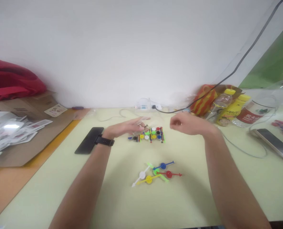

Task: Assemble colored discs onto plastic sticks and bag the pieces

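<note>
My left hand (128, 128), with a black watch on the wrist, reaches over the left end of a small cluster of coloured round plastic pieces (149, 134); its fingers are stretched out and seem to touch a clear plastic bit. My right hand (186, 123) hovers just right of that cluster with its fingers curled in; what it holds, if anything, is hidden. Nearer to me lies a loose pile of coloured arrow-shaped spinners (157, 174), white, yellow, green, blue and red, untouched.
A black phone (89, 140) lies left of my left wrist. Bottles (228, 109) and a striped snack bag (204, 99) stand at the back right, beside another phone (273, 144) and cables. Cardboard and white packets (10, 130) fill the left; a power strip (146, 106) sits by the wall.
</note>
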`<act>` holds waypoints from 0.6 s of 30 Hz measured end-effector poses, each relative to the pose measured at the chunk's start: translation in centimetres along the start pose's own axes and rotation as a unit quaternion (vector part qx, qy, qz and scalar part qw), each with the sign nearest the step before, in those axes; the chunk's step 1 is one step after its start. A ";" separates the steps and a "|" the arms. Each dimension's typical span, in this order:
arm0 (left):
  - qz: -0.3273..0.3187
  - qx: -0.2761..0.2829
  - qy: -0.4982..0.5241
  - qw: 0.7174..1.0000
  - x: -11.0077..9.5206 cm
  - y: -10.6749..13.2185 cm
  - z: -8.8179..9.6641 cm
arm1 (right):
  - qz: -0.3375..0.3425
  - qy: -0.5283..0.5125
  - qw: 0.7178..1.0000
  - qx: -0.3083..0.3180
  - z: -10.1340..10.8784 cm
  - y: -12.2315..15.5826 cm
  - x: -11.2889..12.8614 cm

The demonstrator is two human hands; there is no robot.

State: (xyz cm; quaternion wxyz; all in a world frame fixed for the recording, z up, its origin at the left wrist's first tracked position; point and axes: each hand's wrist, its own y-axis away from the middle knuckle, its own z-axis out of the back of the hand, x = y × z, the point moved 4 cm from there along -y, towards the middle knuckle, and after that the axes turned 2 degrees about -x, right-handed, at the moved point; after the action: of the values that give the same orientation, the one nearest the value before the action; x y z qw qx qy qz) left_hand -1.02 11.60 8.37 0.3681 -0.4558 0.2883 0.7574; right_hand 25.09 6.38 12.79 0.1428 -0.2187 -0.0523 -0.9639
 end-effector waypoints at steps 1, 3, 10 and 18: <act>0.015 -0.006 0.011 1.000 0.2 0.1 0.2 | -0.004 0.010 0.998 0.069 -1.0 -0.2 -0.1; 0.033 -0.018 0.028 0.999 0.4 0.2 0.6 | 0.009 0.018 0.980 0.200 -3.3 -0.7 0.2; 0.048 -0.046 0.044 0.997 0.2 0.3 0.8 | 0.064 0.064 0.898 0.431 -11.2 -3.1 3.8; 0.054 -0.033 0.016 0.998 0.0 -0.1 0.1 | 0.073 0.082 0.883 0.457 -13.1 -2.9 5.0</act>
State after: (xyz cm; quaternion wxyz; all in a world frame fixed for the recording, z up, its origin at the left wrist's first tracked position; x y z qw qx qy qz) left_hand -0.98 11.77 8.43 0.3069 -0.4640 0.2928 0.7777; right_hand 14.57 5.77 3.11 0.3002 -0.0526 -0.4590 -0.8345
